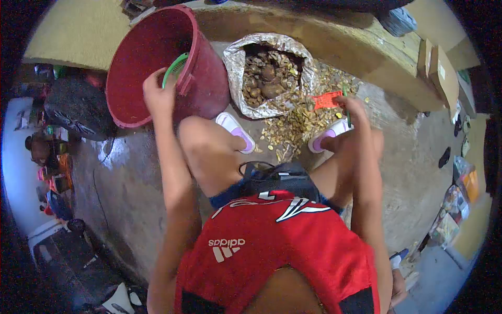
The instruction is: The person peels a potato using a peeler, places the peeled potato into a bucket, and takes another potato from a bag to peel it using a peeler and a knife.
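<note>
My left hand [158, 93] is at the near side of a large red plastic tub [206, 81], which leans with its mouth toward me. Its fingers are closed on a green curved rim with a mesh-like inside, perhaps a strainer [175, 71]. My right hand [355, 111] is closed round a thin green stick-like tool [345, 94] near my right shoe. An orange-red slotted plastic piece [327, 100] sits beside those fingers; whether it joins the green tool I cannot tell. Between my hands stands an open white sack [237, 78] full of brown, peel-like pieces [269, 73].
Yellowish peelings [293, 128] lie scattered on the concrete floor [413, 162] around my shoes. Behind the sack runs a low ledge [324, 39]. A dark bulky bag [78, 107] rests left of the tub. Cardboard [444, 78] leans at right, above plastic bags [455, 204].
</note>
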`<state>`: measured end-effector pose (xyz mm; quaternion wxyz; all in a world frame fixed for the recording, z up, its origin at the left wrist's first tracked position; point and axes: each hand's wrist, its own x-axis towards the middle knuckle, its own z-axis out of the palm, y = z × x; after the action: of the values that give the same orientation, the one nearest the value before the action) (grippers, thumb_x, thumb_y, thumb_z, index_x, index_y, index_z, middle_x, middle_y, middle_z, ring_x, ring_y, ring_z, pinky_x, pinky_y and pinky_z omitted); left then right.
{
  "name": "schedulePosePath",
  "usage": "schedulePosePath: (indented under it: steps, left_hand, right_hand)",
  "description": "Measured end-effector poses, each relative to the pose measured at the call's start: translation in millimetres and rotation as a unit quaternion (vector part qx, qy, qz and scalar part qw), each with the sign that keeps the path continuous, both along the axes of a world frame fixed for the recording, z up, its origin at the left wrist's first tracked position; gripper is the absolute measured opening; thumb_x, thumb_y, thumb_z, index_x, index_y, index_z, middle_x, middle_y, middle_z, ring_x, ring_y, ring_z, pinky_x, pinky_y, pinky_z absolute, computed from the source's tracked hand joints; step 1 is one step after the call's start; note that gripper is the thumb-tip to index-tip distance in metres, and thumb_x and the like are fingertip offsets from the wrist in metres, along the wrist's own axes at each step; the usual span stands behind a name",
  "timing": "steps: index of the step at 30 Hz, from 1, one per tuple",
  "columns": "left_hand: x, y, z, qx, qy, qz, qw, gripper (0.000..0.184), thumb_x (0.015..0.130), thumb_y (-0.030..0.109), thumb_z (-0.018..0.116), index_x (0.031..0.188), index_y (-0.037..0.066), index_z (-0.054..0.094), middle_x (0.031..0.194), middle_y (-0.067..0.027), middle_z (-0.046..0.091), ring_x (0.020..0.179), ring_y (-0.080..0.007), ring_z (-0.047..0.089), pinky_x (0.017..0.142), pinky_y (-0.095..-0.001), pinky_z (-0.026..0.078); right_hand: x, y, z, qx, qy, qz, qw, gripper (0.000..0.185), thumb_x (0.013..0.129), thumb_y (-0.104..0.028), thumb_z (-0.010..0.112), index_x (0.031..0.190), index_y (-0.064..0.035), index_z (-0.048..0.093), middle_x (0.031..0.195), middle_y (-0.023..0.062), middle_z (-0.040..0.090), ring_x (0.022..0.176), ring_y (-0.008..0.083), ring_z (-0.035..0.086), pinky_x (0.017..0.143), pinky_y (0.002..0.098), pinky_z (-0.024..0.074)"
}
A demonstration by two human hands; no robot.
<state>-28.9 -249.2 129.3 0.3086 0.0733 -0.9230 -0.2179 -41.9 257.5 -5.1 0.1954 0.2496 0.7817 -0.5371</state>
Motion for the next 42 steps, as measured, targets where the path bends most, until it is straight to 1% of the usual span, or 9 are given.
schedulePosePath:
  steps: [2, 9, 16, 23, 24, 29, 36, 39, 42]
  left_hand:
    - [-15, 42, -5, 0.03, -0.042, -0.079, 0.996, 0.028, 0.073, 0.019, 0.064, 0.097, 0.004, 0.062, 0.093, -0.0159, 0.059, 0.082, -0.0296, 0.058, 0.08, -0.0369, 0.043]
    - [-95, 140, -100, 0.034, -0.235, -0.163, 0.958, 0.021, 0.079, 0.016, 0.054, 0.096, 0.007, 0.061, 0.089, -0.0142, 0.061, 0.087, -0.0326, 0.058, 0.076, -0.0411, 0.045]
    - [-161, 116, -338, -0.101, -0.59, -0.188, 0.778, 0.028, 0.068, 0.01, 0.051, 0.092, 0.001, 0.063, 0.097, -0.0204, 0.061, 0.088, -0.0337, 0.06, 0.074, -0.0402, 0.048]
    - [-147, 128, -425, -0.128, -0.62, -0.236, 0.737, 0.031, 0.068, 0.021, 0.055, 0.089, 0.0, 0.064, 0.095, -0.0195, 0.062, 0.088, -0.0306, 0.061, 0.077, -0.0393, 0.049]
    - [-146, 137, -405, -0.249, -0.611, -0.264, 0.703, 0.031, 0.068, 0.02, 0.055, 0.092, 0.002, 0.064, 0.098, -0.0169, 0.062, 0.091, -0.0294, 0.06, 0.077, -0.0401, 0.049]
    - [-127, 130, -461, -0.266, -0.555, -0.222, 0.756, 0.037, 0.069, 0.026, 0.056, 0.098, 0.003, 0.062, 0.103, -0.016, 0.061, 0.093, -0.0292, 0.06, 0.082, -0.0398, 0.047]
    - [-131, 140, -378, -0.045, -0.618, -0.016, 0.785, 0.04, 0.074, 0.033, 0.056, 0.103, 0.006, 0.061, 0.109, -0.0146, 0.059, 0.1, -0.0315, 0.058, 0.075, -0.0363, 0.049]
    - [-137, 112, -347, 0.52, -0.591, -0.05, 0.615, 0.039, 0.079, 0.027, 0.053, 0.111, 0.005, 0.056, 0.111, -0.0121, 0.059, 0.105, -0.0314, 0.055, 0.075, -0.0369, 0.049]
    - [-144, 109, -269, 0.71, -0.507, -0.106, 0.477, 0.039, 0.083, 0.019, 0.049, 0.119, 0.004, 0.049, 0.11, -0.0108, 0.059, 0.104, -0.0312, 0.056, 0.078, -0.0355, 0.048]
  right_hand:
    - [-36, 11, -58, 0.037, 0.016, 0.024, 0.999, 0.03, 0.064, -0.031, 0.071, 0.071, -0.0033, 0.064, 0.065, 0.0065, 0.059, 0.055, 0.0166, 0.052, 0.052, 0.0322, 0.0411]
    - [-106, -61, -13, 0.319, 0.243, 0.186, 0.897, 0.031, 0.071, -0.025, 0.064, 0.09, -0.0016, 0.062, 0.078, 0.0223, 0.062, 0.074, 0.0366, 0.061, 0.069, 0.0443, 0.0481]
    - [-122, -85, 39, 0.362, 0.135, 0.291, 0.875, 0.023, 0.072, -0.017, 0.059, 0.089, -0.0018, 0.059, 0.081, 0.0231, 0.061, 0.078, 0.0369, 0.06, 0.069, 0.0453, 0.0481]
    - [-117, -87, 43, 0.334, 0.076, 0.385, 0.857, 0.018, 0.074, -0.013, 0.055, 0.089, -0.0018, 0.056, 0.079, 0.0212, 0.061, 0.076, 0.0367, 0.06, 0.068, 0.0468, 0.0472]
    - [-114, -87, 42, 0.334, 0.109, 0.389, 0.852, 0.017, 0.075, -0.011, 0.054, 0.088, -0.0024, 0.057, 0.078, 0.0206, 0.06, 0.077, 0.0355, 0.06, 0.069, 0.0461, 0.0476]
    - [-111, -83, 48, 0.32, 0.084, 0.398, 0.856, 0.016, 0.073, -0.01, 0.054, 0.087, -0.0023, 0.058, 0.078, 0.0204, 0.06, 0.077, 0.0353, 0.06, 0.069, 0.0458, 0.0475]
    - [-106, -74, 45, 0.329, 0.125, 0.389, 0.851, 0.014, 0.068, -0.009, 0.056, 0.077, -0.0002, 0.062, 0.077, 0.0206, 0.062, 0.075, 0.0345, 0.062, 0.068, 0.0434, 0.0503]
    - [-111, -69, 50, 0.322, 0.112, 0.381, 0.859, 0.015, 0.068, -0.01, 0.056, 0.078, 0.0009, 0.062, 0.08, 0.0219, 0.062, 0.078, 0.0349, 0.062, 0.07, 0.0441, 0.0497]
    - [-120, -61, 37, 0.327, 0.138, 0.386, 0.852, 0.018, 0.072, -0.008, 0.052, 0.087, 0.0006, 0.056, 0.077, 0.0208, 0.06, 0.07, 0.0334, 0.062, 0.062, 0.0429, 0.0485]
